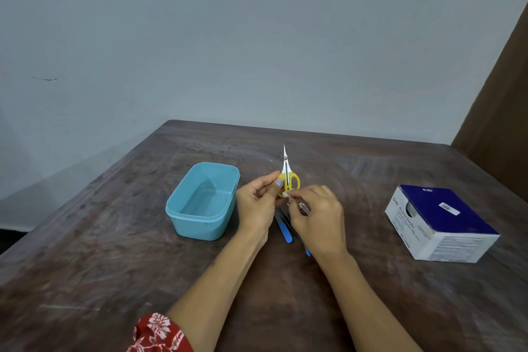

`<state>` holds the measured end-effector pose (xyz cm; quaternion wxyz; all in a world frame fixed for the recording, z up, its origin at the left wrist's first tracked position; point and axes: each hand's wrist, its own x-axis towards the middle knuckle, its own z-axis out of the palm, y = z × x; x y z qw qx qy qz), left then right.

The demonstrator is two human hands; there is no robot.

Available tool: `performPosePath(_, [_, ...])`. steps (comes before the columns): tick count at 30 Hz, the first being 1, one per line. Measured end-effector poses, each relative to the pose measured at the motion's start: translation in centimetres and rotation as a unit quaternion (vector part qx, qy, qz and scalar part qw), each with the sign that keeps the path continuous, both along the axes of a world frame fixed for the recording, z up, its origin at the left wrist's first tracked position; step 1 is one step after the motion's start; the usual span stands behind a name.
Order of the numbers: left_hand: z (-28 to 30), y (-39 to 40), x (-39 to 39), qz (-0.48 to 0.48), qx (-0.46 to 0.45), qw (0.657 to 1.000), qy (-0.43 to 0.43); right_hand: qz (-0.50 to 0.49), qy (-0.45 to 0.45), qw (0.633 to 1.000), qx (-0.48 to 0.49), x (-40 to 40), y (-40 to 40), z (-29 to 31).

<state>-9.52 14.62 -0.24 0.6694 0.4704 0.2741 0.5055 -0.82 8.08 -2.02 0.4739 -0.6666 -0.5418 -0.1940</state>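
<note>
While the left hand [257, 200] pinched the yellow scissors [286, 171], blades pointing to the table's [371, 157] far edge, the right hand [317, 223], curled round a nail clipper [304, 209], touched their near end.

Turquoise tub [200, 226], swab box [445, 216], wooden table [85, 280]

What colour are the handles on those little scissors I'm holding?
Yellow: the scissors have yellow handles and silver blades, which shows best in the head view.
</note>
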Motion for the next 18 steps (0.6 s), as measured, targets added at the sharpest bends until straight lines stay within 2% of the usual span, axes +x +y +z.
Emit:
performPosePath(6, [-0.05,-0.66,0.40,-0.040,0.013,0.999,0.017,-0.036,0.001,0.997,0.067,0.06,-0.22,0.58])
performPosePath(18, [-0.44,-0.46,0.49,-0.003,0.033,0.999,0.031,-0.043,0.007,0.998,0.041,-0.09,-0.19,0.41])
